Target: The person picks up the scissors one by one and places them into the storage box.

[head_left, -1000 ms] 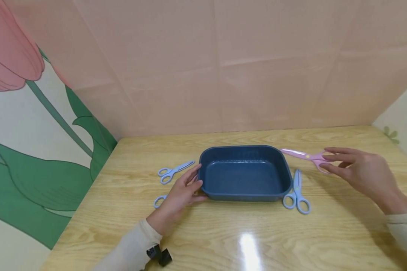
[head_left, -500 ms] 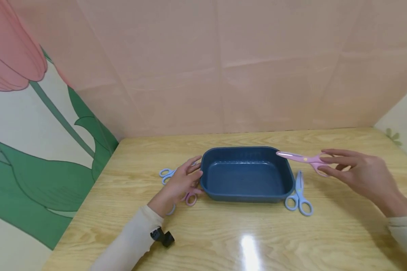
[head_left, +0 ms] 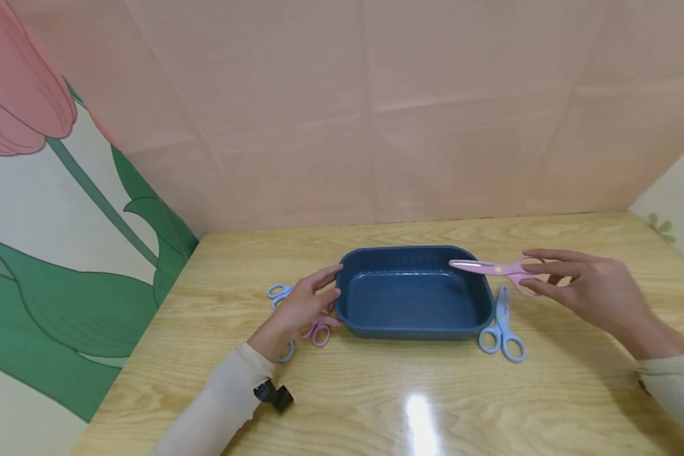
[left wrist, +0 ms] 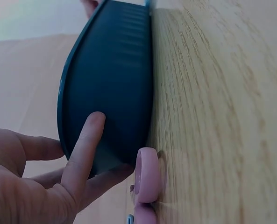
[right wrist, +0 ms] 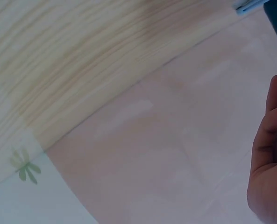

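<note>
The yellow dot at the joint of the pink scissors (head_left: pixel 494 270) is too small to tell whether any writing is on it. The same goes for the dot on the blue scissors (head_left: pixel 500 323), which lie flat on the tabletop (head_left: pixel 370 386) just beside the right end of the blue tray (head_left: pixel 410 334).

The 2 hands work from opposite ends of the tray. The right hand (head_left: pixel 598 288) pinches the pink scissors by their handle loops between thumb and fingertips, wrist raised off the wood and a shadow below it. The scissors are close to level, blades together and pointing left, their tip above the inside of the tray and their joint just outside the right rim.

The left hand (head_left: pixel 300 306) is fairly spread, its fingers extended and touching the outside of the tray's left end; in the left wrist view 1 digit rests against the end wall and others reach toward its rim and corner. Just under that hand sits a pink handle (left wrist: pixel 148 179), with 2 blue handles partly hidden around the hand and wrist. A black device (head_left: pixel 273 395) is strapped at the left sleeve.
</note>
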The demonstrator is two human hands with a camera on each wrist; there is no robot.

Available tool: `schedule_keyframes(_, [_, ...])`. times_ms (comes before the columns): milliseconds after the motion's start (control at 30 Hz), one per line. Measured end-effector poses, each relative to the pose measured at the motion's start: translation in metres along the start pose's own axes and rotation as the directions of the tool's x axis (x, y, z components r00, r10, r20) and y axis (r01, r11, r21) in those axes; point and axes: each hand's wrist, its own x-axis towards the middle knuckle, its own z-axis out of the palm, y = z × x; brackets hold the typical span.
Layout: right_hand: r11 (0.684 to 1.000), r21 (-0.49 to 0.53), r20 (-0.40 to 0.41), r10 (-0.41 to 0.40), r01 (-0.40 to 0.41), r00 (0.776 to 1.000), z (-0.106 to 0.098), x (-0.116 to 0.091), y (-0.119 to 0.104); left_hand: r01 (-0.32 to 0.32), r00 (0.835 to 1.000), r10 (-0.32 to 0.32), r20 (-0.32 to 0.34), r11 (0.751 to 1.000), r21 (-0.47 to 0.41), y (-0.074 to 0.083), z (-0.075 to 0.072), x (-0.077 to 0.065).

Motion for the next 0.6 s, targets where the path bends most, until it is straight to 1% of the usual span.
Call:
schedule_keyframes(133, [0.999, -0.029, 0.017, -0.043, 0.044, 0.999, 0.003, 0.004, -0.004, -0.004, 1.000, 0.004, 0.007, 1.000, -0.010, -0.001, 0.001, 0.000])
schedule_keyframes(267, [0.998, -0.034, 0.029, -0.047, 0.048, 0.998, 0.004, 0.008, -0.009, -0.003, 1.000, 0.003, 0.010, 1.000, -0.030, -0.002, 0.002, 0.000])
schedule_keyframes(467, [0.996, -0.041, 0.030, -0.079, 0.080, 0.996, 0.003, 0.013, -0.013, 0.019, 1.000, -0.019, -0.003, 0.995, -0.099, -0.004, 0.005, -0.002])
schedule_keyframes(600, [0.994, -0.040, 0.050, -0.096, 0.098, 0.994, 0.004, 0.014, -0.016, 0.038, 0.999, -0.039, -0.009, 0.992, -0.122, -0.004, 0.007, -0.006])
